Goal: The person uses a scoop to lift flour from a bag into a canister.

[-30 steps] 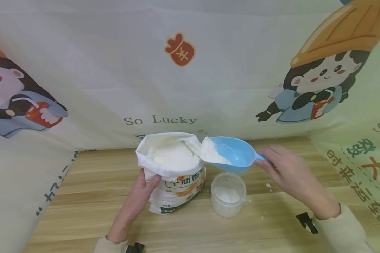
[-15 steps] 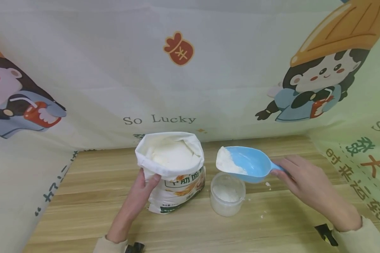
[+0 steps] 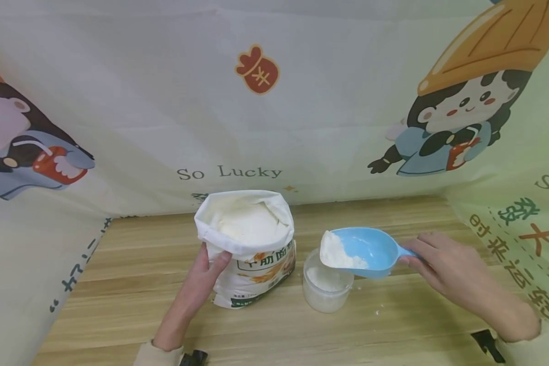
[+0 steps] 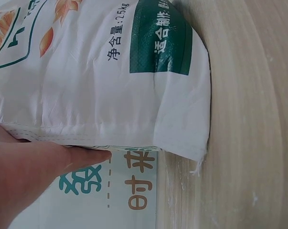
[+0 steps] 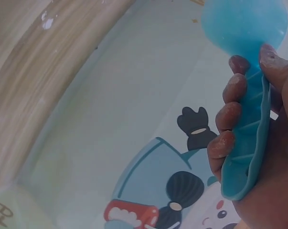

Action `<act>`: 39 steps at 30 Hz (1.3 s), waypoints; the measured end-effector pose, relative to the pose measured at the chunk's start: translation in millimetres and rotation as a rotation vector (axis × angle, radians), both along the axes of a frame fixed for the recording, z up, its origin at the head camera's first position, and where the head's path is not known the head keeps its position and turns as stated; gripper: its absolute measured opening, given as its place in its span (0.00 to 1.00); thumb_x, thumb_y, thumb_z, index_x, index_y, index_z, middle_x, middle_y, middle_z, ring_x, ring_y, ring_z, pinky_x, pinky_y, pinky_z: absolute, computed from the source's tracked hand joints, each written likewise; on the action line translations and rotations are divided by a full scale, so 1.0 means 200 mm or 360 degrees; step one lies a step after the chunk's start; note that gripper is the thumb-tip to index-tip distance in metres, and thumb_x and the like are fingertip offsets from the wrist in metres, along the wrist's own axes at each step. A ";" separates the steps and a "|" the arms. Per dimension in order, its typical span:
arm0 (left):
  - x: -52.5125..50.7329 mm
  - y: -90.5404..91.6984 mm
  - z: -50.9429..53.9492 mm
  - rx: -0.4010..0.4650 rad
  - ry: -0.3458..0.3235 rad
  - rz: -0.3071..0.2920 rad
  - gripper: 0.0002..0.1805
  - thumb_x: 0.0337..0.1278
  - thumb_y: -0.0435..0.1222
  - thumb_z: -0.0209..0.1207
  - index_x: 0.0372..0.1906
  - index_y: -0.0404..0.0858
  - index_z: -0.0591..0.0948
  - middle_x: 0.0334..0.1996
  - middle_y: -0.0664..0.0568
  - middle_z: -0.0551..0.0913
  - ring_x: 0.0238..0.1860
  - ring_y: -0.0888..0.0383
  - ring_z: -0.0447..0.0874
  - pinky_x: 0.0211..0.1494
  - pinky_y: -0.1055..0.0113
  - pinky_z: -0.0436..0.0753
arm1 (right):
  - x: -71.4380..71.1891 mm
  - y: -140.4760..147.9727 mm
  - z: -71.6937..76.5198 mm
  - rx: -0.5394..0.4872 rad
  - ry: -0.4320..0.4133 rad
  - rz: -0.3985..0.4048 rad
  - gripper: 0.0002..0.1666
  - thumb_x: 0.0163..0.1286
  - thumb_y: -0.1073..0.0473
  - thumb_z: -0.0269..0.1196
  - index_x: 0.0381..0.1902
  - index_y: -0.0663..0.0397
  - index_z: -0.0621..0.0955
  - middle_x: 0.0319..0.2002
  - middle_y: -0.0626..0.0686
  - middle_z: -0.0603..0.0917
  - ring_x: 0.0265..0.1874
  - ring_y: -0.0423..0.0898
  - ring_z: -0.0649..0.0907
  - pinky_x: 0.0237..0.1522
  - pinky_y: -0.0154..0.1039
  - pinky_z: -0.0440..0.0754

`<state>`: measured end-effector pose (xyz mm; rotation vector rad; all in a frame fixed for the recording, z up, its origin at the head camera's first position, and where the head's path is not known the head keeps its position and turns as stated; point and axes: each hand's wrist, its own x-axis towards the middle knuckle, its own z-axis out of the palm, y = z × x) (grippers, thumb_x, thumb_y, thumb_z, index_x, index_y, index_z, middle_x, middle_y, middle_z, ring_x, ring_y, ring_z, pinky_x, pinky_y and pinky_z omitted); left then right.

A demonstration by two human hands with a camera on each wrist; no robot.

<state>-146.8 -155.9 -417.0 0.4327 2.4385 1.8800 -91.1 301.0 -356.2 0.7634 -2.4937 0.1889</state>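
A white flour bag (image 3: 256,272) stands with its mouth rolled down, white flour (image 3: 251,223) showing inside. My left hand (image 3: 206,274) holds the bag's left side, thumb on its front just below the rim; in the left wrist view a finger (image 4: 86,156) lies along its side seam. The right hand (image 3: 448,269) grips the handle of a blue scoop (image 3: 368,246), with fingers wrapped round that handle (image 5: 249,138) in the right wrist view. White flour lies at the scoop's front lip, above a clear round plastic tub (image 3: 325,300) that has flour in it.
The wood-patterned tabletop (image 3: 132,305) carries small flour specks right of the tub. A printed cloth (image 3: 347,101) with cartoon figures stands behind and at both sides.
My right hand has moved the scoop of flour rightward and down, from beside the bag's mouth to over the tub. The left hand stays on the bag.
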 end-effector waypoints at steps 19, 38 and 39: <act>-0.01 -0.01 -0.01 -0.0018 0.0011 -0.0005 0.37 0.81 0.46 0.48 0.84 0.49 0.46 0.82 0.44 0.53 0.80 0.38 0.50 0.76 0.30 0.51 | 0.01 -0.01 0.09 0.0235 0.0037 0.0056 0.46 0.80 0.30 0.31 0.42 0.49 0.89 0.28 0.41 0.80 0.23 0.38 0.76 0.19 0.35 0.74; 0.00 -0.01 -0.01 -0.0001 0.0017 -0.0020 0.37 0.81 0.46 0.48 0.85 0.51 0.45 0.82 0.45 0.53 0.81 0.40 0.49 0.76 0.30 0.51 | 0.00 -0.10 0.20 0.0429 -0.0002 0.0013 0.48 0.78 0.31 0.24 0.37 0.46 0.87 0.23 0.40 0.72 0.22 0.40 0.72 0.17 0.34 0.68; 0.00 -0.01 -0.01 0.0001 0.0019 -0.0025 0.37 0.81 0.45 0.48 0.85 0.51 0.45 0.82 0.45 0.53 0.81 0.40 0.49 0.76 0.30 0.51 | 0.00 -0.11 0.21 0.0448 -0.0014 0.0002 0.43 0.80 0.31 0.30 0.37 0.46 0.87 0.22 0.40 0.71 0.22 0.41 0.72 0.17 0.35 0.68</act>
